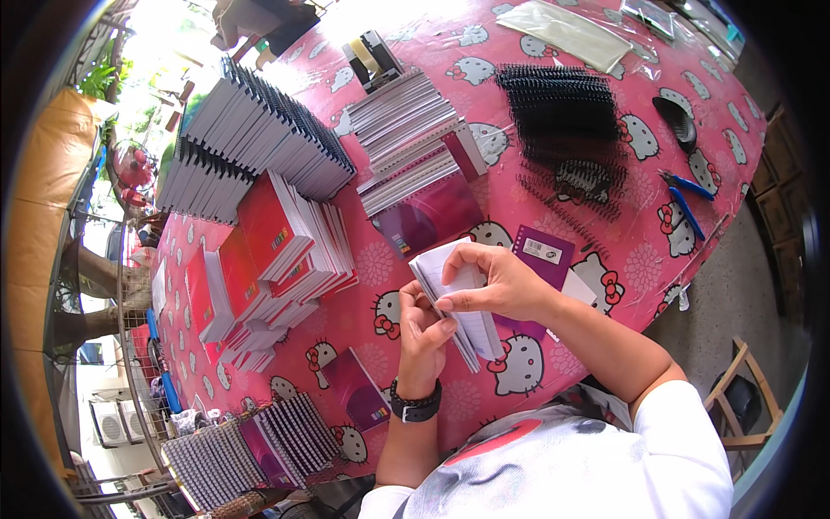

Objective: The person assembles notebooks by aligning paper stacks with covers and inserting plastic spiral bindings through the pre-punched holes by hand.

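Note:
A thin stack of lined notebook pages (475, 330) is held up between my two hands, tilted over the table near its front edge. My left hand (421, 333) grips the stack along its left edge, thumb in front. Across the upper part bends my right hand (500, 281), its thumb and curled forefinger pinching the sheets. Just right of the pages lies a purple cover (540, 268) with a white label, partly hidden by my right forearm. Beyond my hands, a purple-covered notebook (432, 212) leans at the front of a row of punched page stacks (406, 117).
Red-covered books (277, 233) and black-bound notebooks (259, 121) are piled at left. Spiral-bound notebooks (251, 441) and a purple cover (357, 389) lie at lower left. Black wire coils (562, 112), blue-handled pliers (686, 201) and a black comb-like object (674, 123) are at right; a tape dispenser (372, 60) stands behind.

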Action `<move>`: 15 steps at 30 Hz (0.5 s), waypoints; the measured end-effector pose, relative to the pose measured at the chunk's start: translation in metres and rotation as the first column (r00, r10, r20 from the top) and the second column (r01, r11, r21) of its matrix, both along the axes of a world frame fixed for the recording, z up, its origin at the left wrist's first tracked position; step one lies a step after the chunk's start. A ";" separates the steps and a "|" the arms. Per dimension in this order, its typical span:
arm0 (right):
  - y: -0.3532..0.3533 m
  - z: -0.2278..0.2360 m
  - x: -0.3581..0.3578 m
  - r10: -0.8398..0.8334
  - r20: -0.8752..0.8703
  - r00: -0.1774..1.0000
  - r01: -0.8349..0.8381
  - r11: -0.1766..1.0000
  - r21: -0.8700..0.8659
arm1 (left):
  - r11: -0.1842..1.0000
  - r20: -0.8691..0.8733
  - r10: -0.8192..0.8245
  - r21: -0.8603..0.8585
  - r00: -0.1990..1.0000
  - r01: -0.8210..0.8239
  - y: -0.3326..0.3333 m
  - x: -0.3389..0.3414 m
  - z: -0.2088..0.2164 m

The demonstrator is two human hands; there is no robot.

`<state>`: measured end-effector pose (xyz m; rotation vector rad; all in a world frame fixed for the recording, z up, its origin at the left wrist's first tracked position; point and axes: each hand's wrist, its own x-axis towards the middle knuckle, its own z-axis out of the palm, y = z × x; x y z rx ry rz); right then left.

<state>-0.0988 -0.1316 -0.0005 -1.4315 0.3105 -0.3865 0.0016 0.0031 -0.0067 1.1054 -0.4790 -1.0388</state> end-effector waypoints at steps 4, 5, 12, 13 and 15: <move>0.000 0.000 0.000 -0.010 0.016 1.000 0.010 1.000 0.011 | 1.000 -0.005 -0.004 -0.023 1.000 0.004 -0.001 -0.001 0.001; -0.001 0.001 0.000 -0.013 0.016 1.000 0.012 1.000 0.018 | 1.000 -0.014 -0.006 -0.020 1.000 0.006 -0.001 0.000 0.000; 0.002 -0.005 0.001 -0.049 0.115 0.992 0.032 0.989 0.143 | 1.000 -0.015 -0.018 -0.011 1.000 0.018 0.000 0.001 0.004; 0.007 -0.007 0.003 -0.093 0.183 0.979 0.058 0.980 0.191 | 1.000 0.013 -0.013 -0.007 1.000 0.013 0.000 0.001 0.002; 0.009 -0.001 0.004 -0.136 0.235 0.962 0.088 0.975 0.203 | 1.000 0.064 0.002 0.008 0.998 -0.002 -0.001 0.002 -0.003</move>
